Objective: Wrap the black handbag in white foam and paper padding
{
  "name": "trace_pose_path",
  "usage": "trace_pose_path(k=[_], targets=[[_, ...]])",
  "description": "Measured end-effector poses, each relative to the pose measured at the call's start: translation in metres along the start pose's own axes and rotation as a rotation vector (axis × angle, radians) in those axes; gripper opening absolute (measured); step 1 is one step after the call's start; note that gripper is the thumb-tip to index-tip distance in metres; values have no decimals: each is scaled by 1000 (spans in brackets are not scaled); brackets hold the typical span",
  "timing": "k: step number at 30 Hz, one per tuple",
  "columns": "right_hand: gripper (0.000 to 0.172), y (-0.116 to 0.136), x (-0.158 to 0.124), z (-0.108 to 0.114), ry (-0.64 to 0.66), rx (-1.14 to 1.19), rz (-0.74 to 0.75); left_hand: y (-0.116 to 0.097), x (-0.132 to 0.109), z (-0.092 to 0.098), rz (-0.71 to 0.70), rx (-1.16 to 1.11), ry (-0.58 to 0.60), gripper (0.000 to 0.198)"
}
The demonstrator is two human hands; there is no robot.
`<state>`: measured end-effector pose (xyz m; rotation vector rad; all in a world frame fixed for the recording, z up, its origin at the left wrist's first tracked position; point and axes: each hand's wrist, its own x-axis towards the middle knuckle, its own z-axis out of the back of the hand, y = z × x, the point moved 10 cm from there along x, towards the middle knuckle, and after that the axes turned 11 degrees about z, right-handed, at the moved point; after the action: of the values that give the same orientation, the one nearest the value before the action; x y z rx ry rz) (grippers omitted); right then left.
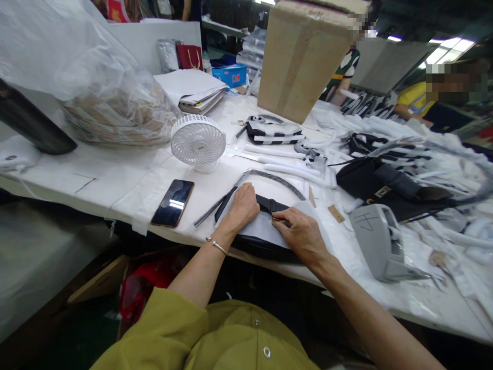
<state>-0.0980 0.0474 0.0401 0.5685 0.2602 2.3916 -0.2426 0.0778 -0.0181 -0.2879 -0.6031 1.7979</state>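
1. Lying at the front edge of the white table (115,174), centre of the frame, a black bag (258,250) is half covered by a sheet of white paper (265,230).
2. The left hand (242,205) presses down on the paper, fingers together. The right hand (300,234) pinches something small at the bag's black strap (269,205); what it is cannot be told.
3. Likely best: pin the sheet firmly with the left palm and work the right in small moves, so the paper neither slips nor creases.
4. A phone (172,202) and a white fan (197,140) sit centre left, and a cardboard box (304,56) stands at upper centre.
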Motion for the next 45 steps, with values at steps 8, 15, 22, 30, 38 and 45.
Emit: trace_pose_path(k=[8, 15, 22, 30, 38, 45], targets=[[14, 1, -4, -18, 120, 117, 55, 16, 6, 12, 59, -187, -47, 48], [20, 5, -3, -27, 324, 228, 69, 15, 10, 21, 86, -225, -42, 41], [13, -7, -7, -34, 355, 220, -23, -50, -59, 46, -260, -151, 223, 17], [16, -9, -8, -38, 362, 302, 26, -60, -147, 11, -542, 172, 247, 42], [29, 18, -7, -41, 557, 141, 360, -50, -147, 13, -528, 45, 167, 46], [21, 29, -13, -51, 755, -9, 556, -52, -140, 7, -456, 53, 323, 42]])
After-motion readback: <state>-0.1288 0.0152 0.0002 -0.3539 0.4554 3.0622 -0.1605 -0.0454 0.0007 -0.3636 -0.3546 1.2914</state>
